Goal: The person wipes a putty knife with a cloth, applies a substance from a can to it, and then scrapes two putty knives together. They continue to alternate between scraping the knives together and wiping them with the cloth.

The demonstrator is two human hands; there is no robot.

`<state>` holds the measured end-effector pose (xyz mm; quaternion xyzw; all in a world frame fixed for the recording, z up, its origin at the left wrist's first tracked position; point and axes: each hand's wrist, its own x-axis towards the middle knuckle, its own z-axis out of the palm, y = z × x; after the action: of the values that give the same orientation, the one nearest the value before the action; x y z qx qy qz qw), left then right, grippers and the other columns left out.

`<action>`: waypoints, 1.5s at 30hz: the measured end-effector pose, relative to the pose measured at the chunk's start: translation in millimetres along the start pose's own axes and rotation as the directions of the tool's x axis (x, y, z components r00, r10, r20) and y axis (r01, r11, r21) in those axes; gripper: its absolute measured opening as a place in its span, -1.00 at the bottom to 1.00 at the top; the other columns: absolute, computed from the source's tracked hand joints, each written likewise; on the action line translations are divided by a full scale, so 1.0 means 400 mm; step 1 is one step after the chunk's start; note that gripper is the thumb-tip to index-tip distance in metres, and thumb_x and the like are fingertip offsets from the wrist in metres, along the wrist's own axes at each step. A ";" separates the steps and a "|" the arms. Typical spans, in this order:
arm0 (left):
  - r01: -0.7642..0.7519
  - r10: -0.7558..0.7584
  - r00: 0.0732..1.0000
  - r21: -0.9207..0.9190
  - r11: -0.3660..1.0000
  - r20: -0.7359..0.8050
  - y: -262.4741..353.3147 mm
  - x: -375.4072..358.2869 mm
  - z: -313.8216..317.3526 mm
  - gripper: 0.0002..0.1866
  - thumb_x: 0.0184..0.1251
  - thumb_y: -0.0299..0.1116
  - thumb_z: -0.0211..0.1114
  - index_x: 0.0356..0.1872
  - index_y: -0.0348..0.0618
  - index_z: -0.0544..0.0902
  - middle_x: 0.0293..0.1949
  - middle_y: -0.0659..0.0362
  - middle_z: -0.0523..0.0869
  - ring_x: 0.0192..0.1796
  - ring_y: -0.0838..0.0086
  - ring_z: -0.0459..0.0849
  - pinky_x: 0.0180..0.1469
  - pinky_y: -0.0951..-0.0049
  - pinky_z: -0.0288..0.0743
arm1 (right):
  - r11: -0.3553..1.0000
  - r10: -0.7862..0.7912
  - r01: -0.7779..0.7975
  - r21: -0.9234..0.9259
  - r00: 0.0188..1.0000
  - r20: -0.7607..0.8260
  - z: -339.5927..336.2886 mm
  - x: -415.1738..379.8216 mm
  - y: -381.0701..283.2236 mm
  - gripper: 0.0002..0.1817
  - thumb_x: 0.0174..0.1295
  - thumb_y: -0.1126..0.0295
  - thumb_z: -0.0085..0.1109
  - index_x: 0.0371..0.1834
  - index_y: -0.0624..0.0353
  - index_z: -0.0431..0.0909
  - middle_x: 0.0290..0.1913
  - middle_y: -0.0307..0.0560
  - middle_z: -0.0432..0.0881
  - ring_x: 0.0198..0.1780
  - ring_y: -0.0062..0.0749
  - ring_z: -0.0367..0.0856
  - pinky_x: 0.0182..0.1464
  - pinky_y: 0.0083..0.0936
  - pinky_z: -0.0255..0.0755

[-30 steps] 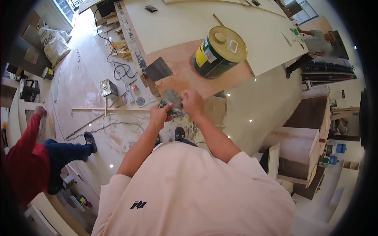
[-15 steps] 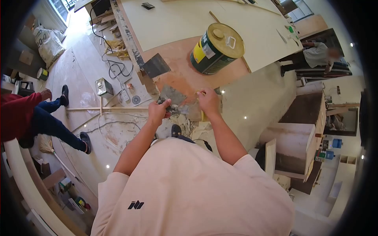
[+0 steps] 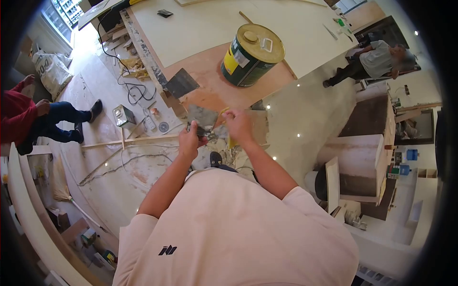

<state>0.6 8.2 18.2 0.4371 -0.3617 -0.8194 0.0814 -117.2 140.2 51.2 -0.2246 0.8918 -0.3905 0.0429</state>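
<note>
My left hand [image 3: 189, 142] is closed, thumb on top, around the near edge of a flat grey sheet [image 3: 202, 116] with dark, smeared patches. Close by, my right hand [image 3: 238, 127] pinches a small yellow strip-like piece [image 3: 222, 112] held against the sheet's right side. How far that piece runs under my fingers is hidden. Beyond both hands, a large dark green can [image 3: 254, 59] with a gold lid stands on the pinkish part of the board [image 3: 217, 88]. A dark grey square plate [image 3: 182, 83] lies on the board's left side.
A person in a red top [image 3: 19, 117] stands at the left, and another in a grey shirt [image 3: 377, 59] at the right. On the floor are a square metal tin [image 3: 123, 116], cables [image 3: 138, 90], wood strips and scraps. Wooden cabinet pieces [image 3: 350, 162] stand at the right.
My right hand has moved left toward the grey sheet, bringing the yellow piece against it. My left hand keeps its hold. Both other people have shifted position, and the view has moved slightly.
</note>
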 end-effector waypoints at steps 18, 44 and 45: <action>-0.079 0.069 0.997 0.417 0.905 0.039 -0.029 0.041 -0.030 -0.56 0.41 0.00 0.21 -0.37 -0.25 0.50 -0.61 0.20 0.48 -0.69 0.45 0.51 -0.61 0.39 0.55 | 0.996 0.056 -0.056 -0.064 0.998 0.012 0.075 0.040 0.023 -0.85 0.10 0.31 0.26 -0.46 0.16 0.64 -0.27 0.13 0.63 -0.15 0.11 0.60 -0.10 -0.06 0.45; -0.526 0.569 0.704 0.851 0.015 0.425 0.396 -0.114 -0.094 -0.79 0.13 -0.39 0.27 -0.23 -0.25 0.59 -0.51 0.00 0.63 -0.41 0.15 0.66 -0.32 0.15 0.46 | 0.973 0.210 -0.198 0.116 0.973 -0.100 -0.051 0.111 0.090 -0.72 0.09 0.35 0.36 -0.15 0.23 0.68 -0.18 0.12 0.69 -0.15 -0.08 0.68 -0.04 -0.28 0.51; -0.532 0.552 0.679 0.842 -0.083 0.483 0.423 -0.098 -0.046 -0.80 0.14 -0.43 0.22 -0.21 -0.24 0.58 -0.44 -0.06 0.65 -0.31 0.06 0.68 -0.25 0.14 0.49 | 0.968 0.229 -0.216 0.129 0.969 -0.092 -0.054 0.104 0.090 -0.71 0.09 0.34 0.36 -0.14 0.23 0.68 -0.18 0.11 0.69 -0.15 -0.09 0.68 -0.04 -0.28 0.51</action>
<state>7.8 -106.4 149.7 0.2080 -0.9251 -0.2955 0.1164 -173.1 158.2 44.5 -0.0988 0.8877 -0.4466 0.0520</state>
